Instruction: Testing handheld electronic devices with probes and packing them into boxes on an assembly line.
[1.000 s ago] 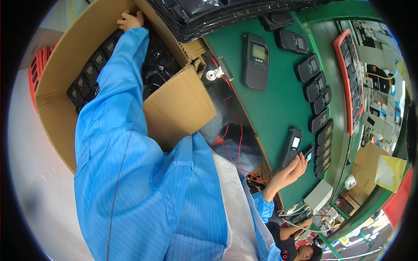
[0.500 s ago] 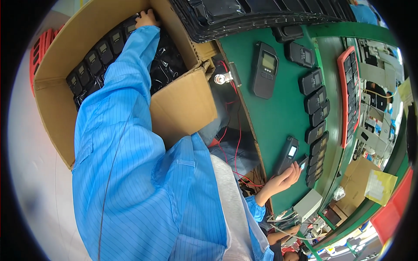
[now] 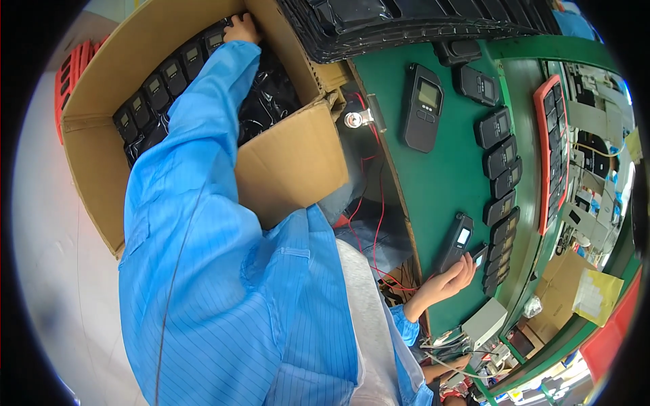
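My left hand (image 3: 242, 29) reaches into a cardboard box (image 3: 291, 169), its fingers curled over the far end of a row of black handheld devices with small screens (image 3: 155, 92). Part of that device is hidden by the hand. My right hand (image 3: 448, 281) is over the green work surface (image 3: 399, 183), fingers closed around a small black device with a lit screen (image 3: 480, 256). Just beside it lies a larger black handheld device (image 3: 455, 245), its screen lit white. Farther off on the green surface rests another black handheld device (image 3: 424, 108) with a greyish screen.
Several black devices (image 3: 500, 158) line the surface's far side. A red tray (image 3: 547, 155) of devices stands beyond. Stacked black plastic trays (image 3: 406, 24) sit at the top. A metal clamp (image 3: 359, 120) and red wires (image 3: 381, 223) are at the near edge. Another person's arm (image 3: 443, 369) shows lower right.
The whole view has shifted slightly, so things sit a little farther right. Both hands stay in nearly the same places, at the box and at the small device.
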Tool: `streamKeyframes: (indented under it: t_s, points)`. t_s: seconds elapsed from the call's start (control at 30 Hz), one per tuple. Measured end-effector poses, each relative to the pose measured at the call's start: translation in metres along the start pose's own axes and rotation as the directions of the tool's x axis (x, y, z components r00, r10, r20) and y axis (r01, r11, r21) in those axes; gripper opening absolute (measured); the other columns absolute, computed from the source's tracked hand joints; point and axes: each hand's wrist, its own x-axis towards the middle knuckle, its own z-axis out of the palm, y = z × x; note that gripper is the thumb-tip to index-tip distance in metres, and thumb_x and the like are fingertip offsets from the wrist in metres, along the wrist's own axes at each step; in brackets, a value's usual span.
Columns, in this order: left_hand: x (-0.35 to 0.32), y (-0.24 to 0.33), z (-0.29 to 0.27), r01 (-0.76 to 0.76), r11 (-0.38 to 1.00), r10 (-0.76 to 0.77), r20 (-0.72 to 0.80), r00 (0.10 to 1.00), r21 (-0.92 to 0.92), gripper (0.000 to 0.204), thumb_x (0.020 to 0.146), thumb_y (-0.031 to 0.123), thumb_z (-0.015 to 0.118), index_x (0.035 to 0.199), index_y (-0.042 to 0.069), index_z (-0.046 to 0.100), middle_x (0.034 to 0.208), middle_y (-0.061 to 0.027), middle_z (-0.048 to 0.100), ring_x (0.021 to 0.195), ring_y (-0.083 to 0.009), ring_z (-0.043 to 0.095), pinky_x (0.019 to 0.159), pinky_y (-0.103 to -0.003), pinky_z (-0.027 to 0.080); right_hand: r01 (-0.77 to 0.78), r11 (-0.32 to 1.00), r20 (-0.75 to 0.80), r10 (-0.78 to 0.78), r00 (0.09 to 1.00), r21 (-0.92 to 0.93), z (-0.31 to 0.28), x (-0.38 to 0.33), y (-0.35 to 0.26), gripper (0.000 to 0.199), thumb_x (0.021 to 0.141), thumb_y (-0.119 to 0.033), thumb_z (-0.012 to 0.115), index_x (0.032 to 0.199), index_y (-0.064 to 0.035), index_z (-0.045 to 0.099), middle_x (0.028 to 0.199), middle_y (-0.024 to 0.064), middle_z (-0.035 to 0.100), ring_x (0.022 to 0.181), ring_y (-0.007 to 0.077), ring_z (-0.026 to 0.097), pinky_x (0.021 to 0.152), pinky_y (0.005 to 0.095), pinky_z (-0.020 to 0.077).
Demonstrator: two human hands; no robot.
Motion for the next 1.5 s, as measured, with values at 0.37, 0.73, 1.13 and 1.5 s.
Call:
streamKeyframes:
  t_s: [0.37,0.73,1.13,1.5]
  points:
    - [0.024,-0.071,-0.030,-0.152,0.952,0.138,-0.069,0.988,-0.267,0.082,0.071,0.040,0.079,0.142,0.020,0.043,0.143,-0.0242,0.040,0.124,-0.0467,0.050,0.099,-0.050,0.048,-0.041,0.999,0.005,0.041,0.999,0.028,-0.001,0.000,-0.003,0.032,0.103,-0.022,0.045,0.106,0.0032,0.065,0.125,0.0130,0.062,0.131,0.0327,0.044,0.107,0.0437,0.0345]
    - [-0.005,-0.069,-0.038,0.088,0.995,-0.082,0.134,0.988,-0.036,0.094,0.069,0.032,0.080,0.149,0.026,0.031,0.148,-0.0224,0.032,0.120,-0.0512,0.051,0.101,-0.052,0.046,-0.066,0.997,-0.022,0.067,0.998,0.040,0.000,0.001,-0.003,0.030,0.102,-0.021,0.046,0.105,0.0021,0.065,0.124,0.0142,0.062,0.130,0.0330,0.044,0.107,0.0443,0.0339]
    - [-0.009,-0.114,-0.112,-0.103,0.711,0.226,0.087,0.970,-0.696,0.091,0.061,0.022,0.087,0.141,0.008,0.045,0.133,-0.0188,0.054,0.124,-0.0307,0.052,0.105,-0.042,0.041,0.066,0.941,-0.012,-0.066,0.998,0.331,-0.019,0.027,-0.073,0.020,0.091,-0.006,0.059,0.110,-0.0020,0.067,0.133,0.0169,0.056,0.133,0.0365,0.045,0.109,0.0439,0.0354]
    - [-0.227,0.051,-0.323,-0.222,0.437,0.714,0.187,0.675,-0.872,0.097,0.065,0.027,0.083,0.148,0.008,0.035,0.134,-0.0127,0.049,0.124,-0.0241,0.048,0.106,-0.035,0.037,0.363,0.836,0.202,-0.473,0.858,0.412,0.078,0.055,-0.159,0.056,0.088,-0.026,0.065,0.141,-0.0185,0.049,0.152,0.0120,0.040,0.136,0.0390,0.039,0.112,0.0541,0.0289]
